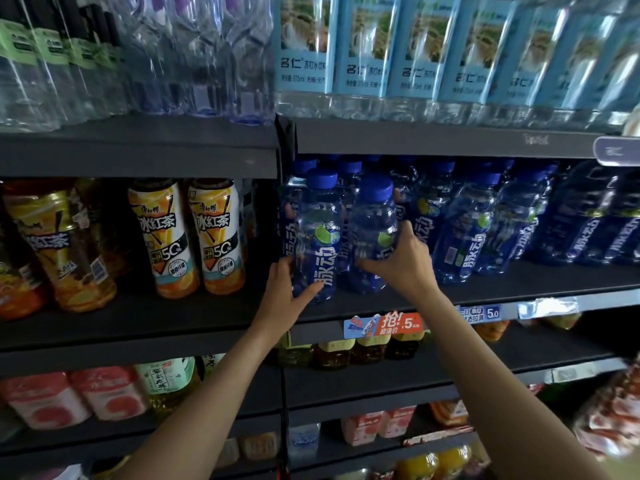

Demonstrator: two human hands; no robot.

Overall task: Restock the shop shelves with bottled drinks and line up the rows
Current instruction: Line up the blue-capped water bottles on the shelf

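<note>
Left hand: I see its fingers curled round the base of the front-left blue bottle, thumb across the front.
Right hand: wrapped round the neighbouring blue bottle, thumb up its right side.
Where: both bottles stand at the middle shelf front, left end of the blue row, at 12 o'clock from my wrists.
Tip risk: low grips on tall bottles; a push could topple them.
Knock risk: my right knuckles sit close to the bottle at 3 o'clock.
Edge risk: pulling forward could slide one off.

Two bare, sleeveless forearms
</note>
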